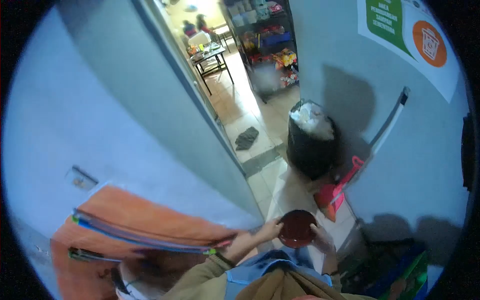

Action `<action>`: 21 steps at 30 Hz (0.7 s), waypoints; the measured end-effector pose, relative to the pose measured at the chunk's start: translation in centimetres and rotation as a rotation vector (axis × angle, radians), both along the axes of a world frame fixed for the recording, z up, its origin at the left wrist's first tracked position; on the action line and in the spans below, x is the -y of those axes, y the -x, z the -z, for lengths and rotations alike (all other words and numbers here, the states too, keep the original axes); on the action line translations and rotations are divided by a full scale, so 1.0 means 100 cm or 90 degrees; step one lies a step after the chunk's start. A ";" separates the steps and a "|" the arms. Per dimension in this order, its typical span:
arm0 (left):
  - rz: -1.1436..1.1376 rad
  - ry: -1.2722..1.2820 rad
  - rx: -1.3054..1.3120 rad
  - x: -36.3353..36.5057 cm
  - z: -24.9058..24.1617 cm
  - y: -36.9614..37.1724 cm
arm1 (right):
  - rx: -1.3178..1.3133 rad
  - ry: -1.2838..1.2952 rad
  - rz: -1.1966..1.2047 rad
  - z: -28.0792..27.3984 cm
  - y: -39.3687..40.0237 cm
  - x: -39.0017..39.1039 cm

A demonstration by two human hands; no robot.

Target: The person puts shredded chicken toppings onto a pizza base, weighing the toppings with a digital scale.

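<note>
A round, dark reddish-brown bowl [297,228] is held in front of my body, low in the head view. My left hand [270,231] grips its left rim, with the thumb at the edge. On the opposite side, my right hand [322,237] is closed on the right rim. Fingers under the bowl are hidden. The inside looks dark, and I cannot make out any contents. Beyond the bowl stands a black bin [313,150] topped by a whitish bag or rubbish [312,120].
A pink dustpan [330,197] and a leaning long handle [387,120] stand by the right wall. Ahead, a doorway with a low step [262,159] leads past a dark cloth [246,138] to a stocked shelf [270,45] and a table [209,54]. Mop-like handles [145,237] lie left.
</note>
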State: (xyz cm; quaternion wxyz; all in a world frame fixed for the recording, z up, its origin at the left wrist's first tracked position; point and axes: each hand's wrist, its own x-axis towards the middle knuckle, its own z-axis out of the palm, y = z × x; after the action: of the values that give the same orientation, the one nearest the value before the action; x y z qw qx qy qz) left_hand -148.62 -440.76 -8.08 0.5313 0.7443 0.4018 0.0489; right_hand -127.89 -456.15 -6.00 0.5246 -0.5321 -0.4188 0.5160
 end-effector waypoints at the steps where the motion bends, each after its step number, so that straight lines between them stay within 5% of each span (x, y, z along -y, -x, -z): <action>1: 0.047 0.003 0.004 -0.021 -0.011 -0.029 | 0.007 -0.009 0.027 0.002 -0.017 -0.017; 3: 0.059 0.099 0.029 -0.059 -0.039 -0.073 | 0.030 -0.009 0.071 -0.012 -0.050 -0.047; 5: -0.002 0.278 0.084 -0.099 -0.064 -0.112 | -0.179 0.077 0.143 0.030 -0.095 -0.101; 6: -0.087 0.044 0.118 -0.117 -0.062 -0.128 | -0.282 0.114 0.192 0.051 -0.118 -0.128; 7: -0.172 -0.191 0.145 -0.130 -0.051 -0.140 | -0.103 0.015 0.184 0.081 -0.143 -0.159; 8: -0.258 -0.429 0.161 -0.149 -0.046 -0.149 | -0.217 0.046 0.159 0.053 -0.152 -0.199; 10: -0.297 -0.436 0.162 -0.180 -0.117 -0.160 | -0.441 0.126 0.131 -0.021 -0.166 -0.281; 13: -0.259 -0.358 0.212 -0.221 -0.142 -0.178 | -0.355 0.107 0.179 -0.049 -0.171 -0.404; 16: -0.097 -0.281 0.254 -0.265 -0.140 -0.210 | -0.383 0.063 0.147 -0.016 -0.157 -0.530; 21: -0.056 -0.422 0.143 -0.368 -0.119 -0.243 | -0.349 0.105 0.132 0.001 -0.133 -0.684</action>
State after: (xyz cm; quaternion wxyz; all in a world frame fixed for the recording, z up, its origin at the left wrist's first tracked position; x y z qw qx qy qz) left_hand -124.27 -403.98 3.86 0.2988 0.8484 0.3348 0.2809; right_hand -114.63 -387.80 -6.07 0.6232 -0.4536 -0.1620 0.6162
